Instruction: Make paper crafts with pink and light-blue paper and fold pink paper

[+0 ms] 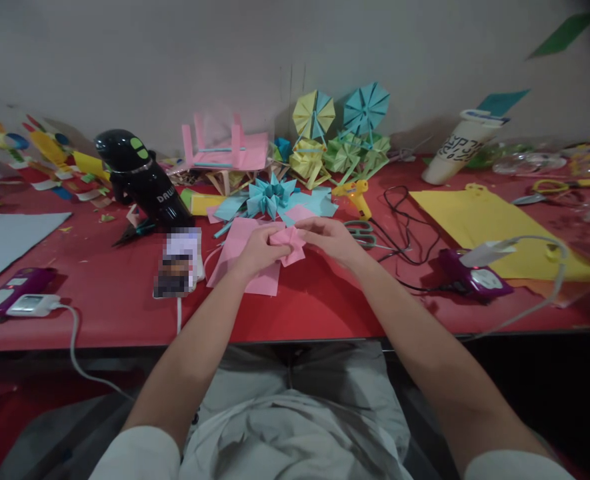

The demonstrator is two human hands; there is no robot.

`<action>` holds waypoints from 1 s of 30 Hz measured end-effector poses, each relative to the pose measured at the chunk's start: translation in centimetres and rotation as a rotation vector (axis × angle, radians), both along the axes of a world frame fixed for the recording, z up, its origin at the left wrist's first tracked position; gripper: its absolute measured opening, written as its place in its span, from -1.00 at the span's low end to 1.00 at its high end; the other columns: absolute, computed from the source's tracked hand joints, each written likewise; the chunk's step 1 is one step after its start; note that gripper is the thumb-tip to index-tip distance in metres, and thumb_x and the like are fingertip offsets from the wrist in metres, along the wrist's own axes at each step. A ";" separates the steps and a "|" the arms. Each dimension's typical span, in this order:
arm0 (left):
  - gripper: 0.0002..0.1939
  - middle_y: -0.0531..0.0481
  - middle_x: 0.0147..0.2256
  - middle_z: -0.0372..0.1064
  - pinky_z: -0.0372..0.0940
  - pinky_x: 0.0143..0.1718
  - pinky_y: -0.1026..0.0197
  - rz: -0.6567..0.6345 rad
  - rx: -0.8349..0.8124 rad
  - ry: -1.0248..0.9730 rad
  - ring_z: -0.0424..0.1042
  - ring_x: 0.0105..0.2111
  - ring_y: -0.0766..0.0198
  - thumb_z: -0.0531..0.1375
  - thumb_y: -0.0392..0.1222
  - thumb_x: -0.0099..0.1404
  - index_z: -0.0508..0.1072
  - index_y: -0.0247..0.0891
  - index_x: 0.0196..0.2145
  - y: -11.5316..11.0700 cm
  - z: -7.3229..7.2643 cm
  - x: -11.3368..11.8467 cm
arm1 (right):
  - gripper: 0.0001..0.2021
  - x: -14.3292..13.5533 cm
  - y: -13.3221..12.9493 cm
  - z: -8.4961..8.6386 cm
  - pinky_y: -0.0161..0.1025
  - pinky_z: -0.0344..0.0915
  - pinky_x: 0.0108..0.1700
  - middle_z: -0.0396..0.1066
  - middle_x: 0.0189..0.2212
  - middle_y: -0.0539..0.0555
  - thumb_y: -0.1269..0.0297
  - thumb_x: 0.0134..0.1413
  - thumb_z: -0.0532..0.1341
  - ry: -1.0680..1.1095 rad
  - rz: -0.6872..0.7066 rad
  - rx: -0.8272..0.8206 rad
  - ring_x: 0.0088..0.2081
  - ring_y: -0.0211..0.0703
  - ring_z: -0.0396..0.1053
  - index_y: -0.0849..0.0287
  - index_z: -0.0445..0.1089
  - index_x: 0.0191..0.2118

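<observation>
A small piece of pink folded paper (295,249) with pointed pleats is held up over the table. My left hand (261,252) pinches its left side, thumb across the front. At its upper right edge, the fingers of my right hand (331,240) close on the paper, their tips partly hidden. Flat pink sheets (239,253) lie below and beside my left hand. Just behind both hands is a blue pleated paper star (271,197). Green-handled scissors (362,233) lie beyond my right hand, partly covered by it.
Left of my hands are a phone (179,263) and a black tumbler (147,180). A yellow glue gun (357,197), a purple power strip (475,279) and a yellow sheet (479,223) are to the right. Paper models (315,115) and a white cup (462,148) stand behind.
</observation>
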State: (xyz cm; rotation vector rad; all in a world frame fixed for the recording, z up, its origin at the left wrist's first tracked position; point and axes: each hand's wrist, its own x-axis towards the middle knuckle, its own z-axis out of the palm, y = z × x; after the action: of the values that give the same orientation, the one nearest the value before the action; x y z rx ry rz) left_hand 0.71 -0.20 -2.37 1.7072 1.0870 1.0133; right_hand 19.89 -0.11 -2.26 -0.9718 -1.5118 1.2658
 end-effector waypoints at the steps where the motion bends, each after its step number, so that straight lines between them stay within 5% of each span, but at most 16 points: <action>1: -0.85 0.04 -0.40 0.39 0.26 -0.31 0.25 -0.005 0.019 0.036 0.34 -0.37 0.30 0.27 -0.29 0.03 0.51 -0.32 -0.36 -0.1 0.1 0.1 | -0.64 -0.1 -0.1 0.0 -0.19 0.32 -0.20 0.48 -0.30 0.08 0.03 -0.07 0.39 -0.017 -0.017 0.004 -0.29 -0.20 0.37 0.18 0.51 -0.22; 7: -0.55 -0.11 -0.12 0.42 0.32 -0.13 0.18 0.042 0.020 0.054 0.42 -0.15 0.19 0.30 -0.31 -0.04 0.41 -0.31 -0.13 -0.5 0.4 0.5 | -0.68 -0.3 0.0 -0.1 -0.24 0.24 -0.32 0.39 -0.48 -0.01 0.03 -0.13 0.41 -0.024 -0.030 0.042 -0.43 -0.28 0.26 0.20 0.48 -0.39; 11: -0.47 -0.13 -0.16 0.46 0.37 -0.22 0.16 0.023 -0.128 -0.122 0.47 -0.22 0.19 0.35 -0.26 -0.02 0.34 -0.31 -0.06 -0.2 0.2 0.5 | -0.67 -0.1 0.2 -0.2 -0.25 0.22 -0.36 0.33 -0.51 -0.05 0.02 -0.17 0.42 0.096 -0.077 -0.050 -0.46 -0.30 0.22 0.17 0.42 -0.42; 18: -0.70 -0.07 -0.31 0.51 0.40 -0.28 0.21 0.019 -0.128 -0.112 0.48 -0.32 0.25 0.40 -0.17 0.01 0.47 -0.30 -0.30 0.2 0.3 0.0 | -0.65 0.3 0.8 -0.4 -0.26 0.27 -0.36 0.33 -0.52 -0.06 0.03 -0.26 0.46 0.174 -0.110 -0.119 -0.46 -0.31 0.25 0.15 0.39 -0.46; 30: -0.71 -0.02 -0.37 0.49 0.40 -0.29 0.18 0.049 -0.115 -0.118 0.46 -0.37 0.26 0.43 -0.15 -0.07 0.50 -0.31 -0.40 0.3 0.5 -0.2 | -0.61 0.7 1.2 -0.9 -0.20 0.32 -0.31 0.38 -0.51 0.00 -0.06 -0.20 0.42 0.006 -0.151 0.039 -0.45 -0.25 0.30 0.16 0.39 -0.44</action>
State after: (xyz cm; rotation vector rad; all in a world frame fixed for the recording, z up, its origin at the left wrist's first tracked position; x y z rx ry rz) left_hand 0.53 0.06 -1.87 1.5169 1.0932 1.0483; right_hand 20.60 1.07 -3.11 -1.0355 -1.4250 1.1278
